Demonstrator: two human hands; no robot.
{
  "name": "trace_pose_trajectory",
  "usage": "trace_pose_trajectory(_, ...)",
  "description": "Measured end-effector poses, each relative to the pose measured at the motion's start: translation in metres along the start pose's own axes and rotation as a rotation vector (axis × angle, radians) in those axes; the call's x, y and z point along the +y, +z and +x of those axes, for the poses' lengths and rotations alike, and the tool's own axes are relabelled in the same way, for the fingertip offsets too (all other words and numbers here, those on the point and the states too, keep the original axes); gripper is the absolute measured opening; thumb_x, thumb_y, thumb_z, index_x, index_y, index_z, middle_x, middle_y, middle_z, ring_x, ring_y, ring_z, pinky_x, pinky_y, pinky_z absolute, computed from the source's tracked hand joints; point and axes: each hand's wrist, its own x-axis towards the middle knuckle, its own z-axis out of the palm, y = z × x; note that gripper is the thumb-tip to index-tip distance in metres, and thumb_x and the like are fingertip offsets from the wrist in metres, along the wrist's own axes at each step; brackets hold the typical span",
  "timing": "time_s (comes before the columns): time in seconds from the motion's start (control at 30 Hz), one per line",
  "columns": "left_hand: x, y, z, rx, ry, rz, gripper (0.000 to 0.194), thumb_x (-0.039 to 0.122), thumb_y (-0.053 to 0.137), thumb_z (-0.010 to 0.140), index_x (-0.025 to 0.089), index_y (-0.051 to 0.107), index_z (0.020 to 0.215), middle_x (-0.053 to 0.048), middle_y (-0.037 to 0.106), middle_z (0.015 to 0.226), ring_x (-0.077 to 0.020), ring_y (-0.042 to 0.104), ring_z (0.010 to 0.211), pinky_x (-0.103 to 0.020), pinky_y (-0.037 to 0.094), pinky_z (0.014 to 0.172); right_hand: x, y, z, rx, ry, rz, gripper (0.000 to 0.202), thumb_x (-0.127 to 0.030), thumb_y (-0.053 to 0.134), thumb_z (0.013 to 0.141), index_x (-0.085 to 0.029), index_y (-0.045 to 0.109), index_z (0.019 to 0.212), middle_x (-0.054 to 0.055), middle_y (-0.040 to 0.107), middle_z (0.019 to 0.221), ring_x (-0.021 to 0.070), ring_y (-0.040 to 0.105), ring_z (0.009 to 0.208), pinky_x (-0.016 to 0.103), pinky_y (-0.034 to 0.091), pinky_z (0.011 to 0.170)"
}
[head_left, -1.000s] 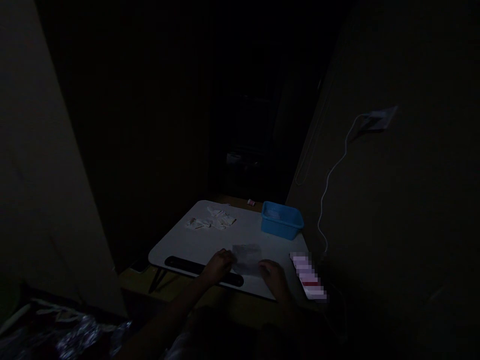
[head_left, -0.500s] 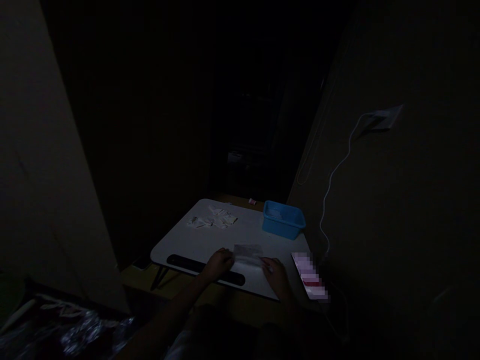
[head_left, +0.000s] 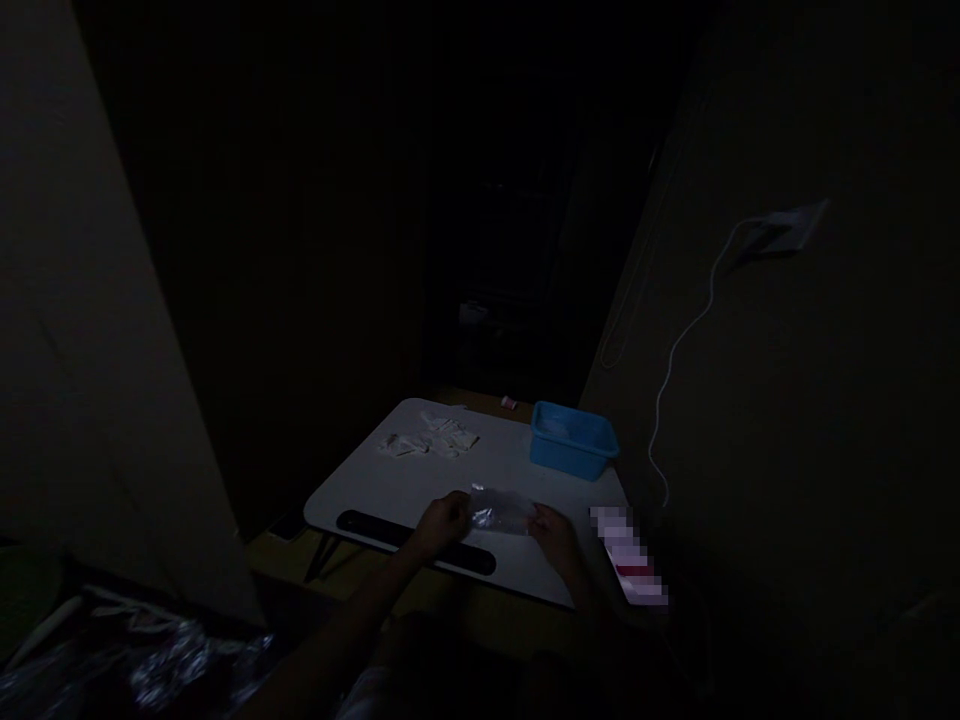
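A clear plastic bag (head_left: 501,511) is stretched between my two hands, just above the front part of a white folding table (head_left: 375,487). My left hand (head_left: 448,520) is closed on the bag's left end, while my right hand (head_left: 550,527) pinches its right end. Light glints off the plastic near the left side. Whether anything lies inside the bag, I cannot tell in this dimness. Farther back on the tabletop, to the left, several crumpled white pieces with printed marks (head_left: 450,433) lie in a loose heap.
A blue plastic basin (head_left: 568,458) stands at the table's back right, with something pale inside. A lit phone (head_left: 628,556) lies by the right edge. A white cable (head_left: 670,360) hangs from a wall socket (head_left: 795,228). Shiny wrappers (head_left: 172,665) lie at the lower left.
The bag has been spread flatter and wider between my hands and now catches the light. My right hand has shifted slightly to the right. The view has turned a little.
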Motion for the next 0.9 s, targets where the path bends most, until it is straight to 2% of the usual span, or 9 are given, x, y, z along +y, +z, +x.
trace_pose_trajectory(0.13, 0.002, -0.002, -0.002, 0.013, -0.014, 0.052, 0.031, 0.016, 0.046, 0.071, 0.015, 0.050, 0.101, 0.000, 0.061, 0.071, -0.0123, 0.055, 0.061, -0.022, 0.040, 0.057, -0.002, 0.003, 0.001, 0.033, 0.038, -0.076, 0.036, -0.035, 0.053, 0.064, -0.017, 0.063, 0.094, 0.004, 0.068, 0.078, 0.0202, 0.062, 0.072, 0.028, 0.049, 0.061)
trace_pose_trajectory(0.27, 0.004, -0.003, -0.002, 0.080, 0.000, 0.144, 0.028, 0.015, 0.049, 0.068, 0.015, 0.053, 0.096, -0.004, 0.061, 0.085, -0.0159, 0.055, 0.078, -0.026, 0.042, 0.069, -0.006, 0.004, -0.001, 0.057, 0.052, -0.158, 0.039, -0.036, 0.051, 0.066, -0.015, 0.061, 0.097, 0.004, 0.067, 0.074, 0.0197, 0.061, 0.070, 0.028, 0.048, 0.063)
trace_pose_trajectory(0.37, 0.004, -0.004, -0.002, 0.096, 0.071, 0.204, 0.027, 0.016, 0.046, 0.071, 0.013, 0.054, 0.096, -0.008, 0.060, 0.091, -0.0189, 0.053, 0.087, -0.030, 0.041, 0.078, -0.008, 0.004, -0.003, 0.074, 0.041, -0.216, 0.039, -0.035, 0.049, 0.066, -0.017, 0.060, 0.099, 0.003, 0.066, 0.073, 0.0186, 0.061, 0.069, 0.027, 0.047, 0.062)
trace_pose_trajectory(0.5, 0.009, -0.004, -0.003, 0.021, 0.193, 0.328, 0.033, 0.020, 0.039, 0.079, 0.015, 0.051, 0.109, -0.010, 0.056, 0.109, -0.0212, 0.048, 0.100, -0.035, 0.037, 0.085, -0.009, 0.004, -0.003, 0.074, 0.009, -0.262, 0.036, -0.032, 0.048, 0.067, -0.020, 0.061, 0.098, 0.002, 0.067, 0.078, 0.0181, 0.061, 0.071, 0.026, 0.047, 0.062)
trace_pose_trajectory(0.6, 0.017, -0.004, -0.006, -0.097, 0.275, 0.456, 0.038, 0.024, 0.035, 0.082, 0.020, 0.044, 0.119, -0.008, 0.044, 0.126, -0.0228, 0.038, 0.114, -0.039, 0.034, 0.088, -0.008, 0.005, -0.002, 0.077, -0.008, -0.292, 0.034, -0.032, 0.048, 0.068, -0.021, 0.062, 0.097, 0.002, 0.067, 0.079, 0.0181, 0.061, 0.072, 0.028, 0.047, 0.065)
trace_pose_trajectory(0.7, 0.023, -0.003, -0.009, -0.192, 0.314, 0.545, 0.045, 0.022, 0.036, 0.081, 0.018, 0.035, 0.126, -0.010, 0.037, 0.132, -0.0222, 0.031, 0.121, -0.042, 0.028, 0.091, -0.008, 0.005, -0.002, 0.075, 0.002, -0.305, 0.036, -0.033, 0.047, 0.068, -0.020, 0.061, 0.099, 0.003, 0.067, 0.082, 0.0185, 0.061, 0.074, 0.029, 0.047, 0.068)
trace_pose_trajectory(0.8, 0.024, -0.004, -0.012, -0.199, 0.276, 0.596, 0.052, 0.023, 0.041, 0.077, 0.014, 0.032, 0.127, -0.013, 0.036, 0.132, -0.0242, 0.030, 0.121, -0.045, 0.023, 0.094, -0.006, 0.005, -0.003, 0.069, 0.007, -0.274, 0.040, -0.034, 0.045, 0.069, -0.017, 0.058, 0.103, 0.005, 0.066, 0.085, 0.0186, 0.061, 0.076, 0.028, 0.048, 0.067)
trace_pose_trajectory(0.9, 0.026, -0.005, -0.013, -0.147, 0.252, 0.587, 0.042, 0.025, 0.041, 0.078, 0.015, 0.044, 0.118, -0.012, 0.048, 0.122, -0.0252, 0.037, 0.115, -0.045, 0.022, 0.094, -0.004, 0.006, -0.004, 0.082, 0.003, -0.249, 0.042, -0.034, 0.044, 0.069, -0.015, 0.057, 0.104, 0.006, 0.066, 0.085, 0.0186, 0.061, 0.076, 0.028, 0.048, 0.067)
